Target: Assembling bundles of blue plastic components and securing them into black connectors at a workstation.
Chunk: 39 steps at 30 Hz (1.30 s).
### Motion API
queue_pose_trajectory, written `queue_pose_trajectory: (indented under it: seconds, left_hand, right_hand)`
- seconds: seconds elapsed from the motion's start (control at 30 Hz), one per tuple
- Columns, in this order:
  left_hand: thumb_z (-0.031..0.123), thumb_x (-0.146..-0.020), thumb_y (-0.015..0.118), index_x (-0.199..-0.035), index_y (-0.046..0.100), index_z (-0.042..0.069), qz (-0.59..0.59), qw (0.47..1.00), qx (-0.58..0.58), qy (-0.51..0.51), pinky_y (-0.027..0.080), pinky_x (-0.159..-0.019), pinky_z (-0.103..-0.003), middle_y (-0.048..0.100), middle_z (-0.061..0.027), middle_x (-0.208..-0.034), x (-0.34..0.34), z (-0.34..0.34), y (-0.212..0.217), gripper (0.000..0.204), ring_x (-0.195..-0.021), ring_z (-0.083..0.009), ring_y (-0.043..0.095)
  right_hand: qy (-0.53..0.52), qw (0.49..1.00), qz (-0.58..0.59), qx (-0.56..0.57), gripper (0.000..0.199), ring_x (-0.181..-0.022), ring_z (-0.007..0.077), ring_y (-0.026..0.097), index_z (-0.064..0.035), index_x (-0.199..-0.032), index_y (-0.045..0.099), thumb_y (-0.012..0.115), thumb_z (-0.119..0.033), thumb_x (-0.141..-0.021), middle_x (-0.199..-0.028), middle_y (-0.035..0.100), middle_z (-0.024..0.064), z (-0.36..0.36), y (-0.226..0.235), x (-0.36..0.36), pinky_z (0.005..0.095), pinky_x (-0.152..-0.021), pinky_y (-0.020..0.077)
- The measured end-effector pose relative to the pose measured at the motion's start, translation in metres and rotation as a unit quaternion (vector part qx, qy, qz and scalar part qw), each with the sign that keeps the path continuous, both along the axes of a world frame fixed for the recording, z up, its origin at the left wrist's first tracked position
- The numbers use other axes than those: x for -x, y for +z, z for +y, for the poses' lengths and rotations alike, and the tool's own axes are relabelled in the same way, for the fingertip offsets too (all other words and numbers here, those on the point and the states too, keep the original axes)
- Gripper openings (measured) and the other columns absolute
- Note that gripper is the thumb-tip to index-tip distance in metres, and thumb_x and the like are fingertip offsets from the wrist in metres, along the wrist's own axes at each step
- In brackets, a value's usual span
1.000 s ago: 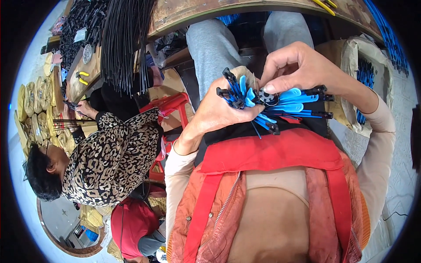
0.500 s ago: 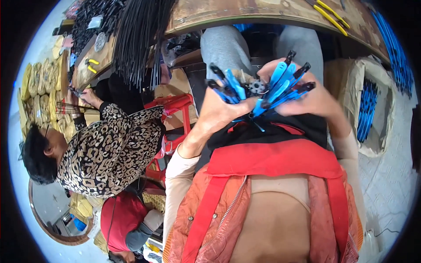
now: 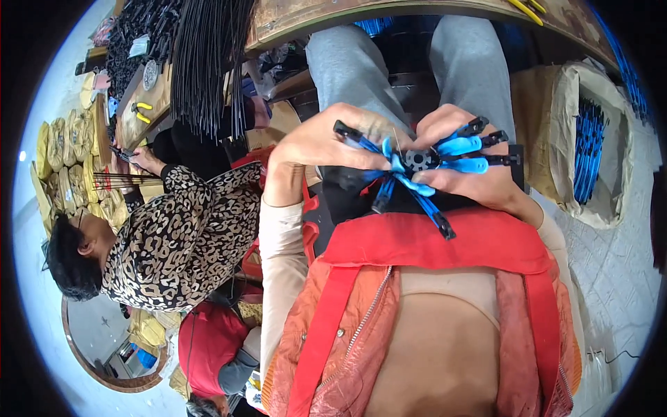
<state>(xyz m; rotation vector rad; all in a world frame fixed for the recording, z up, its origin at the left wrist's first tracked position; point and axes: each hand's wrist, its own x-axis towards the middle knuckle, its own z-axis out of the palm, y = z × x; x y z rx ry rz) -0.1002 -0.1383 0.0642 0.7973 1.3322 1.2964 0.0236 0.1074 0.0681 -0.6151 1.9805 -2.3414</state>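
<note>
Over my lap I hold a small frame of blue ribs with black tips, like that of an umbrella, set around a round, notched black hub (image 3: 417,161). My left hand (image 3: 337,142) is closed on its left side, the thumb pressing by the hub. On the other side, my right hand (image 3: 472,177) grips the frame between thumb and fingers. Blue ribs (image 3: 465,154) fan out over the right fingers. Others (image 3: 427,205) hang down toward my red apron (image 3: 434,243). The fingertips behind the hub are partly hidden.
A wooden table (image 3: 417,14) runs across the front, with yellow-handled pliers (image 3: 526,10) on it. At right stands a paper-lined box (image 3: 564,139) holding blue rib bundles (image 3: 589,153). Long black rods (image 3: 208,69) hang at the left. A co-worker in a patterned top (image 3: 187,236) sits left.
The ribs, bunched upright before, are now spread outward around the hub, some pointing down toward me. My left hand has moved up and turned more sideways; the view has shifted slightly.
</note>
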Motion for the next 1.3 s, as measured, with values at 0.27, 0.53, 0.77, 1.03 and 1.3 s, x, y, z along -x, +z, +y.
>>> queue_pose_trajectory:
  seconds: [0.27, 0.53, 0.77, 1.03, 1.3]
  left_hand:
    - [0.009, -0.086, 0.078, -0.108, 0.069, 0.000, -0.014, 0.996, 0.014, 0.091, 0.051, -0.078, -0.026, 0.071, -0.0014, -0.094, -0.032, 0.017, 0.014, 0.025, -0.089, -0.0080, 0.062]
    - [0.006, -0.078, 0.080, -0.092, 0.073, -0.001, -0.058, 0.982, -0.042, 0.173, 0.051, -0.074, -0.025, 0.073, -0.0045, -0.089, -0.062, 0.014, 0.010, 0.017, -0.083, -0.0095, 0.065]
    - [0.005, -0.076, 0.082, -0.084, 0.068, 0.000, -0.013, 0.979, -0.054, 0.197, 0.050, -0.078, -0.029, 0.068, -0.0056, -0.087, -0.082, 0.021, 0.005, 0.017, -0.085, -0.0133, 0.064]
    - [0.007, -0.079, 0.085, -0.092, 0.065, 0.003, -0.090, 0.955, -0.010, 0.282, 0.050, -0.084, -0.028, 0.061, -0.0008, -0.093, -0.080, 0.032, 0.007, 0.024, -0.088, -0.0105, 0.059]
    - [0.005, -0.079, 0.083, -0.134, 0.046, 0.003, -0.109, 0.978, 0.021, 0.174, 0.048, -0.094, -0.029, 0.059, -0.0037, -0.111, -0.052, 0.025, 0.000, 0.066, -0.103, -0.0124, 0.057]
  right_hand:
    - [0.032, 0.999, -0.021, 0.004, 0.033, -0.093, 0.0173, 0.065, 0.0002, -0.105, 0.070, 0.085, -0.011, -0.078, -0.104, 0.067, 0.0126, 0.007, 0.002, 0.000, 0.0294, -0.082, 0.0506]
    - [0.151, 0.988, -0.010, 0.010, 0.030, -0.092, 0.0212, 0.068, -0.0024, -0.097, 0.075, 0.088, -0.005, -0.070, -0.099, 0.070, 0.0126, 0.013, 0.010, 0.013, 0.0314, -0.080, 0.0523]
    - [0.180, 0.983, -0.017, 0.042, 0.035, -0.090, 0.0211, 0.068, -0.0036, -0.101, 0.076, 0.089, -0.007, -0.069, -0.098, 0.071, 0.0116, 0.016, 0.005, 0.002, 0.0313, -0.079, 0.0527]
    - [0.046, 0.994, -0.087, 0.052, 0.051, -0.094, 0.0156, 0.067, 0.0019, -0.114, 0.068, 0.089, -0.015, -0.071, -0.103, 0.071, 0.0106, 0.021, -0.008, -0.001, 0.0288, -0.085, 0.0532]
    - [0.095, 0.985, -0.108, 0.092, 0.060, -0.100, 0.0186, 0.067, 0.0040, -0.122, 0.062, 0.089, -0.014, -0.072, -0.110, 0.070, 0.0121, 0.017, -0.009, 0.011, 0.0300, -0.090, 0.0518]
